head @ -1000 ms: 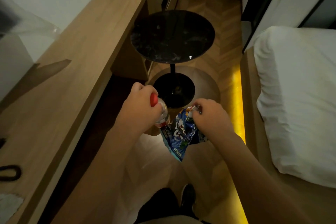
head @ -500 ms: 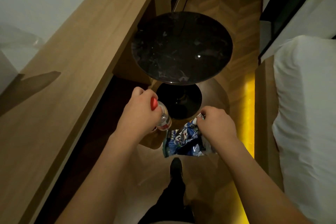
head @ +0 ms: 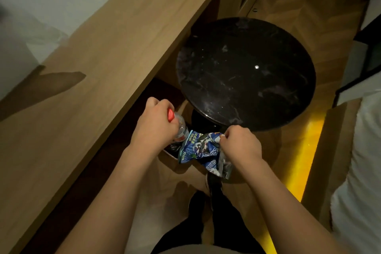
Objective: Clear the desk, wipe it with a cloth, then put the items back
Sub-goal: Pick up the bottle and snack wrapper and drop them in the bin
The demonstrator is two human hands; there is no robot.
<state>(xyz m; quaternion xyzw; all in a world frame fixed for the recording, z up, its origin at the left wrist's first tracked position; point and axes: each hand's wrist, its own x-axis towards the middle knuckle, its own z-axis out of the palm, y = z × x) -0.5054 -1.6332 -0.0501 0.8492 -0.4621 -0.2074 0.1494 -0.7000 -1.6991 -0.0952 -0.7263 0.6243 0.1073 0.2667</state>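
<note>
My left hand (head: 153, 125) grips a clear plastic bottle (head: 180, 128) with a red cap, neck up, over the floor between the wooden desk (head: 86, 72) and the round black table (head: 245, 72). My right hand (head: 241, 146) pinches the top edge of a crumpled blue snack bag (head: 201, 149), which hangs just right of the bottle. Both hands sit close together below the table's near rim. Most of the bottle's body is hidden behind my left hand.
The desk runs along the left wall, its top bare here. A white bed (head: 362, 161) lies on the right, with a yellow light strip (head: 296, 161) on the floor beside it. My dark shoe (head: 214, 183) and legs show below the bag.
The view has moved forward toward the round table, which now looks larger and nearer. Both hands keep the same hold on bottle and bag, and the bag hangs more bunched.
</note>
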